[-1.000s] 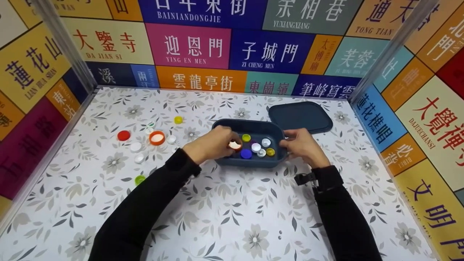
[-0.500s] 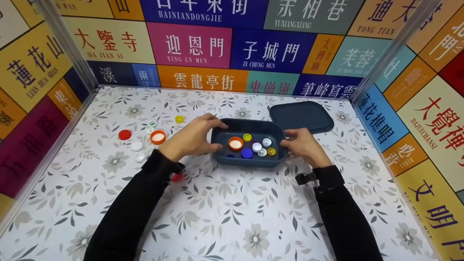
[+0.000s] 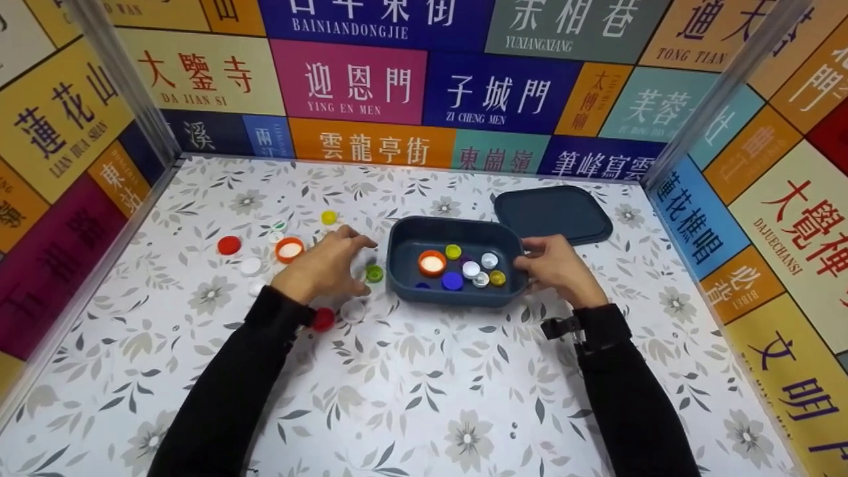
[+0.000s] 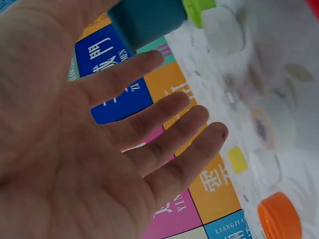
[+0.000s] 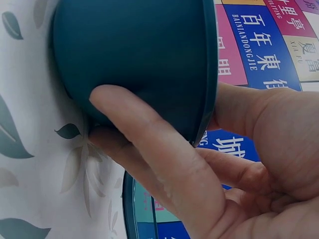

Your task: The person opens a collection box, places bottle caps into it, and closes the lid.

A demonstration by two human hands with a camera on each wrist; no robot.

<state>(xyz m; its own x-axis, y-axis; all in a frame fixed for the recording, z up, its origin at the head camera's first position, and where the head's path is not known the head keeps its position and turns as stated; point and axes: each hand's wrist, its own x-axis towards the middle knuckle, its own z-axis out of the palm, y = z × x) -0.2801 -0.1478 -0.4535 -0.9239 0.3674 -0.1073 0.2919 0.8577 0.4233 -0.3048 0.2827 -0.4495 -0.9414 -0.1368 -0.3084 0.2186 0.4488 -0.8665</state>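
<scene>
My right hand (image 3: 560, 268) grips the right end of a dark blue plastic box (image 3: 457, 298); in the right wrist view its fingers (image 5: 149, 134) lie against the box's outer wall (image 5: 139, 45). Bottle caps lie inside, among them an orange cap (image 3: 432, 264), a blue cap (image 3: 452, 281) and a yellow cap (image 3: 497, 278). Left of the box, my left hand (image 3: 321, 265) hovers over the table with spread fingers, holding nothing. Close to its fingertips is a green cap (image 3: 374, 273). A red cap (image 3: 322, 320) and a clear cap (image 3: 353, 311) lie just below that hand.
More caps lie farther left: a red cap (image 3: 229, 245), a white cap (image 3: 251, 267), an orange cap (image 3: 289, 250) and a yellow cap (image 3: 329, 217). The box's dark lid (image 3: 553, 213) lies behind it to the right. Printed panels (image 3: 348, 83) wall the table's back and sides.
My left hand let go of the orange cap inside the box, then drew back left and down over the loose caps. The right hand stays on the box.
</scene>
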